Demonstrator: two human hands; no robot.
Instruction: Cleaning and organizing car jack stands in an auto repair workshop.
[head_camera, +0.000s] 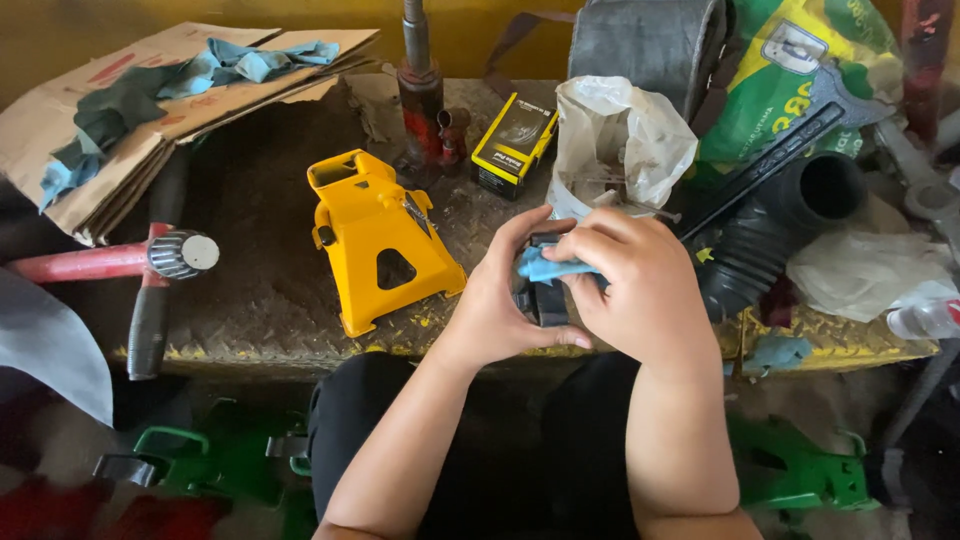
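My left hand (505, 305) grips a small dark metal part (545, 300) from the left side, just above the front edge of the workbench (260, 230). My right hand (640, 285) presses a blue cloth (545, 268) against the top of that part. Most of the part is hidden by my fingers. A yellow jack stand (380, 240) lies on its side to the left of my hands.
A hammer (160, 270) and a red-handled tool (70, 262) lie at the left. Folded cardboard with blue rags (150, 90) sits at the back left. A small yellow-black box (515, 142), a white plastic bag (615, 145), a black rubber hose (790, 215) and wrenches crowd the right. Green stands (230, 460) are on the floor.
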